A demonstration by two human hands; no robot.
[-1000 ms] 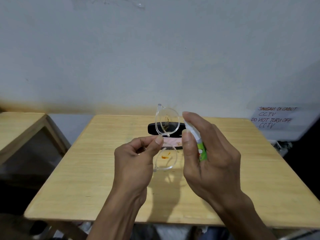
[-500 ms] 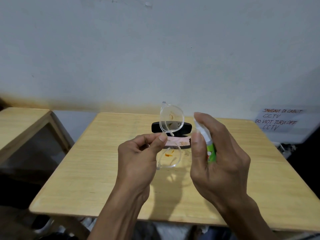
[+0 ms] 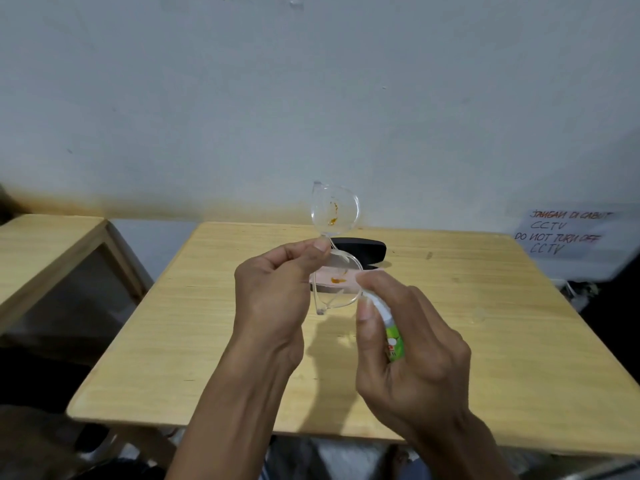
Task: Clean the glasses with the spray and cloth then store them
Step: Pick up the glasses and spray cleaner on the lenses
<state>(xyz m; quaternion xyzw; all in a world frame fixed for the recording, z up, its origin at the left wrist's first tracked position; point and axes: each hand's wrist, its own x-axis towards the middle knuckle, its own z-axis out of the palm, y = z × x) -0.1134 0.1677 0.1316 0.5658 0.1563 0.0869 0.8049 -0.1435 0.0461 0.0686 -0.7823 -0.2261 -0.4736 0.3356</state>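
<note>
My left hand (image 3: pixel 273 292) pinches the bridge of clear-framed glasses (image 3: pixel 334 211), held on end above the table, one lens over the other. Both lenses carry orange smears. My right hand (image 3: pixel 415 355) grips a small spray bottle (image 3: pixel 393 337) with a green label, its white nozzle right beside the lower lens, forefinger on top. Behind the glasses a black glasses case (image 3: pixel 367 247) lies on the table, with a pink cloth (image 3: pixel 325 280) in front of it, partly hidden by the lens.
The wooden table (image 3: pixel 194 341) stands against a white wall. A second wooden table (image 3: pixel 41 244) stands at the left, with a gap between. A handwritten CCTV notice (image 3: pixel 561 233) sits at the right, with dark floor and clutter below it.
The glasses rose and tilted a little in my left hand. My right hand dropped with the spray bottle and moved left, from beside the upper lens to the edge of the lower one.
</note>
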